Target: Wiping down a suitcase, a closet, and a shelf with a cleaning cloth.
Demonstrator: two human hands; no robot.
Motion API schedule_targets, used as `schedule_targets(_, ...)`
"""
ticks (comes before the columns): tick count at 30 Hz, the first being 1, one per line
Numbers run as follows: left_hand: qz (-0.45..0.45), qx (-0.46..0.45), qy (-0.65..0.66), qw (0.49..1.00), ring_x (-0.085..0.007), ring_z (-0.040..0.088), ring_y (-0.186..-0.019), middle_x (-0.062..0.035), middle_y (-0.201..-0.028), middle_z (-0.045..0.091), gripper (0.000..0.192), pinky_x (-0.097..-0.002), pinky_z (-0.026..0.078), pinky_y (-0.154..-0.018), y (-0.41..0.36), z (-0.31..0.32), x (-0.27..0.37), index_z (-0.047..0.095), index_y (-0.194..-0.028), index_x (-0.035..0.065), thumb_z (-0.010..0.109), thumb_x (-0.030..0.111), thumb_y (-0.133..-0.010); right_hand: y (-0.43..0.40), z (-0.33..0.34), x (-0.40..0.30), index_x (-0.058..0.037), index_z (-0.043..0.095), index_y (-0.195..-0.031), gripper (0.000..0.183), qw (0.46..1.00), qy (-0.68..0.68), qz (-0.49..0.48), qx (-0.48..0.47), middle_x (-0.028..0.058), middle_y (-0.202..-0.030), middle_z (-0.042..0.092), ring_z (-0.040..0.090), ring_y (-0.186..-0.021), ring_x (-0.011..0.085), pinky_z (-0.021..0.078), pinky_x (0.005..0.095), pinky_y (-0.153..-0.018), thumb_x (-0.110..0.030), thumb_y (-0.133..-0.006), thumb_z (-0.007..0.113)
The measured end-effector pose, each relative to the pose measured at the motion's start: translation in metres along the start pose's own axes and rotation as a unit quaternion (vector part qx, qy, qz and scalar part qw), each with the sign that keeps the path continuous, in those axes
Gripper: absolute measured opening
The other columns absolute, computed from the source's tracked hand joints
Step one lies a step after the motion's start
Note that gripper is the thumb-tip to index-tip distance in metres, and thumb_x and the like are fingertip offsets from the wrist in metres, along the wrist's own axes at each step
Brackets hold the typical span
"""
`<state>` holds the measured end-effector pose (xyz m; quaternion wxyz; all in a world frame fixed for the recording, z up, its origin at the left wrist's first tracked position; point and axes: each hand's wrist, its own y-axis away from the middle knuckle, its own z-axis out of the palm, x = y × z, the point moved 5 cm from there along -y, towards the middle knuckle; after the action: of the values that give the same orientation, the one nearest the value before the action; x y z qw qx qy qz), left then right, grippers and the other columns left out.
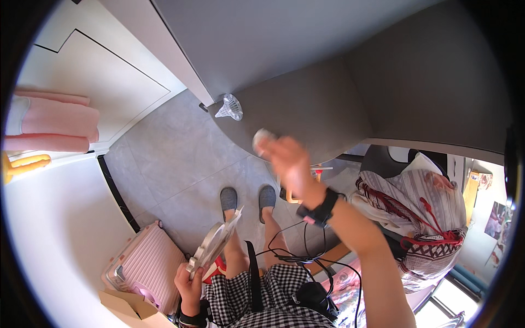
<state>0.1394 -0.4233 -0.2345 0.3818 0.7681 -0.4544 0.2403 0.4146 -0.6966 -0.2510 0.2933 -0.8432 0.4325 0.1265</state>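
My left hand [190, 283] grips a flat, pale cut-out panel [215, 242] by its lower end. The panel has a scalloped outline and is seen nearly edge-on, so its face is mostly hidden. Over the front edge of a grey cabinet shelf [316, 110] reaches my right hand [289, 158], blurred by motion. At its fingertips is a small whitish object [262, 137], too blurred to name. A clear, ribbed plastic cone-shaped piece [230, 107] lies on the shelf's left corner, apart from both hands.
A pink suitcase [145, 266] and an open cardboard box [127, 305] stand at lower left. Black cables [303, 258] hang before my body. On the right, patterned cloth [426, 213] covers a chair [377, 162]. Pink towels [57, 123] hang by the white door [102, 69].
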Motion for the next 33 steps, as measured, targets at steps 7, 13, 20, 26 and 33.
schedule_targets(7, 0.05, 0.038, -0.008, 0.998, -0.0269, 0.054, -0.069, -0.0122, -0.078, 0.056, 0.011, -0.0334, 0.042, -0.061, 0.002, -0.001, -0.006, 0.059, -0.088, -0.0012, 0.065, 0.006, -0.082, 0.05, 0.011, -0.07, -0.0038, 0.063, -0.109, 0.038, 0.977, -0.197, -0.024, -0.083, 0.0062, -0.112, 0.062, 0.058, -0.097, 0.0221, 0.0504, 0.0336, -0.08, -0.001, -0.071, 0.059)
schedule_targets(13, -0.037, 0.035, 0.023, 0.998, -0.0247, 0.054, -0.071, -0.0108, -0.08, 0.057, 0.013, -0.0328, 0.041, -0.062, 0.003, 0.003, -0.014, 0.06, -0.091, -0.0012, 0.065, 0.007, -0.083, 0.022, -0.098, 0.041, -0.0023, 0.069, -0.098, 0.028, 0.98, 0.065, 0.092, 0.166, 0.0088, -0.106, 0.066, 0.062, -0.081, 0.0223, 0.0491, 0.0307, -0.073, 0.01, -0.074, 0.06)
schedule_targets(20, -0.003, 0.013, 0.029, 1.0, -0.0156, 0.053, -0.069, -0.0062, -0.079, 0.06, 0.014, -0.0285, 0.04, -0.061, 0.004, 0.012, -0.006, 0.062, -0.091, -0.0006, 0.067, 0.011, -0.083, 0.014, -0.136, 0.15, -0.004, 0.069, -0.095, 0.023, 0.95, 0.251, 0.084, 0.163, 0.009, -0.099, 0.068, 0.063, -0.09, 0.027, 0.0508, 0.0347, -0.081, 0.007, -0.077, 0.06)
schedule_targets(26, -0.048, 0.022, 0.029, 0.998, -0.0167, 0.052, -0.066, -0.0069, -0.076, 0.058, 0.012, -0.0288, 0.04, -0.059, 0.01, 0.016, -0.03, 0.062, -0.087, 0.0, 0.069, 0.007, -0.08, 0.032, -0.103, 0.167, -0.0069, 0.071, -0.095, 0.022, 0.928, 0.184, 0.208, 0.249, 0.0088, -0.096, 0.069, 0.064, -0.09, 0.0264, 0.0507, 0.0336, -0.082, 0.004, -0.08, 0.06)
schedule_targets(33, -0.045, 0.006, 0.017, 0.999, -0.0172, 0.052, -0.067, -0.0077, -0.076, 0.059, 0.012, -0.0289, 0.041, -0.06, 0.002, 0.023, -0.039, 0.063, -0.088, 0.0005, 0.069, 0.008, -0.081, 0.032, -0.06, 0.09, -0.0082, 0.068, -0.097, 0.027, 0.965, 0.123, 0.155, 0.172, 0.0091, -0.094, 0.068, 0.061, -0.085, 0.0307, 0.0497, 0.0377, -0.079, 0.004, -0.074, 0.06)
